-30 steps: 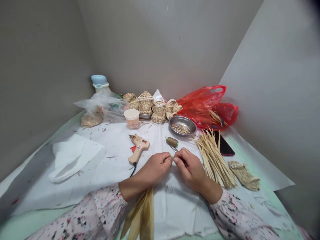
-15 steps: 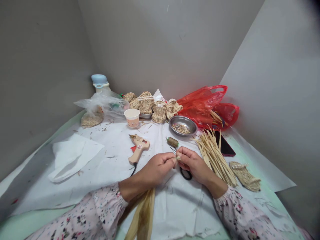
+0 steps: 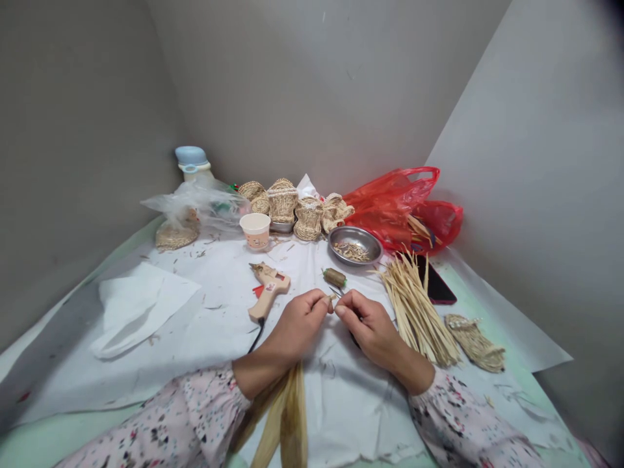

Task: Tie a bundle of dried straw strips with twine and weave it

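In the middle of the table my left hand (image 3: 303,325) is closed in a pinch. A small pale strip end pokes out at its fingertips, and long dried husk strips (image 3: 292,419) hang from beneath that hand towards the front edge. My right hand (image 3: 368,325) is closed just beside it, thumb and forefinger pinched; what they hold is too small to make out. Scissors (image 3: 336,292) lie partly under my right hand, their handles mostly hidden. A spool of brown thread (image 3: 335,278) lies just beyond both hands.
A glue gun (image 3: 269,289) lies left, its cord running under my arm. Straw strips (image 3: 419,312), a phone (image 3: 441,283) and a woven piece (image 3: 475,343) lie right. Behind are a metal bowl (image 3: 336,252), a paper cup (image 3: 255,232), woven pieces (image 3: 283,201) and a red bag (image 3: 385,201).
My hands have shifted slightly left and parted a little at the fingertips. My right hand now covers more of the scissors' handles. The hanging strips have spread and moved slightly right.
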Available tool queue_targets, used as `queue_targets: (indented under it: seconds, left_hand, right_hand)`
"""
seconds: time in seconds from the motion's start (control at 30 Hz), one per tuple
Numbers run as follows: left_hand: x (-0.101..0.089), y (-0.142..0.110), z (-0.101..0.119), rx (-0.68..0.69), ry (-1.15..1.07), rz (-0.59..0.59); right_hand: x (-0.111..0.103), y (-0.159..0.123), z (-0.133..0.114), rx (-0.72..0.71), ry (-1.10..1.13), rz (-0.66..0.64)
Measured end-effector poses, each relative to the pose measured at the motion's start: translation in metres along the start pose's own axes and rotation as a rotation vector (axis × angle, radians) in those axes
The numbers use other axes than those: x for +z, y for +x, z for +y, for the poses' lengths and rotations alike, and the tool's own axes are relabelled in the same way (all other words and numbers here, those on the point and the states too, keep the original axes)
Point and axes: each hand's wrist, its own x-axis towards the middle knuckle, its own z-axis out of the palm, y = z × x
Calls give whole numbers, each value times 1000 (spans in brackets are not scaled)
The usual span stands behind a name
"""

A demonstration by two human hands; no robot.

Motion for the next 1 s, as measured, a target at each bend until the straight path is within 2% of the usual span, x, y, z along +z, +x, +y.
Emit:
queue_targets:
  seconds: [0.2, 0.3, 0.4, 0.53, 0.6, 0.67, 0.87, 1.0]
  left_hand:
    - [-2, 3, -4, -33, -98, 30]
    - [-2, 3, -6, -68, -212, -16]
    - [-1, 3, -5, -116, -342, -66]
    - [1, 1, -3, -132, -414, -146]
    - [1, 0, -2, -140, -433, -179]
    - [2, -1, -2, -156, -461, -197]
    - [-1, 2, -6, -195, -633, -238]
    - [1, -1, -8, -180, -627, -263]
  right_hand:
    - [3, -4, -1, 29, 99, -99]
    - [5, -6, 0, -17, 138, -147]
    - [9, -8, 3, -55, 99, -141]
    - [14, -9, 7, 23, 86, -122]
    - [15, -9, 7, 33, 105, -100]
    - [15, -9, 6, -23, 84, -68]
    - [12, -11, -7, -374, -220, 49]
    - [14, -13, -13, -349, -340, 256]
